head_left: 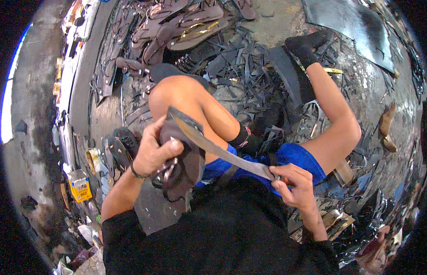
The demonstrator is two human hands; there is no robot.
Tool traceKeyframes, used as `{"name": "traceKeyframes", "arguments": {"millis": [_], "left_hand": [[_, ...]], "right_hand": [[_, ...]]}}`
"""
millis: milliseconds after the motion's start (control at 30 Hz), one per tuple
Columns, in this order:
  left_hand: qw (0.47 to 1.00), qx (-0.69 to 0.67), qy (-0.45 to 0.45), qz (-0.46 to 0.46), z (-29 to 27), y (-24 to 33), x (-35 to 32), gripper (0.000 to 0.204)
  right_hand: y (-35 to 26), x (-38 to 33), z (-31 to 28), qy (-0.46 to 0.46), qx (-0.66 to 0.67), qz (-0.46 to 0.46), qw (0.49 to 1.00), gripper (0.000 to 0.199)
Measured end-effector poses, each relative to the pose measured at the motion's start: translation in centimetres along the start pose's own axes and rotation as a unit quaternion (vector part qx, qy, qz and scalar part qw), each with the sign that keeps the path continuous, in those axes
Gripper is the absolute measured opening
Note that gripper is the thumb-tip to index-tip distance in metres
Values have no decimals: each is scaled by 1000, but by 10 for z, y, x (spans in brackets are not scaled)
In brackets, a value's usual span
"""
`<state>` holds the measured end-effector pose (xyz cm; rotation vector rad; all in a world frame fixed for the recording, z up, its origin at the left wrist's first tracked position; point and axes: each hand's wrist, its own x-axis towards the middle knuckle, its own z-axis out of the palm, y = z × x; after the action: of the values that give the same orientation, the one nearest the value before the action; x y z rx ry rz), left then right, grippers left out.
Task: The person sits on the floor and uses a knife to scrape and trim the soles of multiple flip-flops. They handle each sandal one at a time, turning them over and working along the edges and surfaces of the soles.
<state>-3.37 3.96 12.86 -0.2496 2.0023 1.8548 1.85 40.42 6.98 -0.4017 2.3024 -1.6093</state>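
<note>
Covering much of the grey floor (282, 18), dark scraps (227, 62) suggest that plenty of cutting is already done. A broad black sheet (367, 34) lies at the upper right, well apart from the hands; whether any of it is meant for this work cannot be told. Beyond the knees, a heap of sandals (195, 18) lies partly overlapped, many with straps fitted, so these look finished or nearly so.

Next in size comes the long curved knife (232, 158), its handle gripped in the closed right hand (293, 185). The blade slants up to the left, its far end over the toe edge of the brown sandal (190, 165). That sandal is above the lap, clasped between the thumb and fingers of the left hand (158, 149). Its strap seems to be in place, so edge trimming is probably what remains; whether the blade touches the sole, and how much of the rim is trimmed, I cannot tell.
</note>
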Motion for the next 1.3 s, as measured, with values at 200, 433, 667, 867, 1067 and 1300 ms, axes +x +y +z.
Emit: {"name": "traceKeyframes", "arguments": {"millis": [200, 433, 667, 867, 1067, 1300], "left_hand": [[996, -16, -75, -50, 29, 8, -14, 54], [987, -7, -150, -59, 52, 14, -8, 42], [978, -5, -193, -73, 68, 25, -3, 45], [906, 275, -314, 73, 48, 88, 44, 44], [937, 37, -347, 18, 22, 49, -19, 53], [839, -512, 181, 39, 117, -22, 45, 45]], "right_hand": [[-32, 13, -33, -63, -45, 47, 996, 28], [-73, 61, -40, -150, -13, 32, 988, 26], [-77, 97, -16, -185, 61, 0, 981, 27], [-54, 109, 2, -126, 338, -62, 931, 59], [-31, 104, 22, -8, 451, -3, 893, 38], [-13, 90, 30, 2, 403, 33, 915, 35]]}}
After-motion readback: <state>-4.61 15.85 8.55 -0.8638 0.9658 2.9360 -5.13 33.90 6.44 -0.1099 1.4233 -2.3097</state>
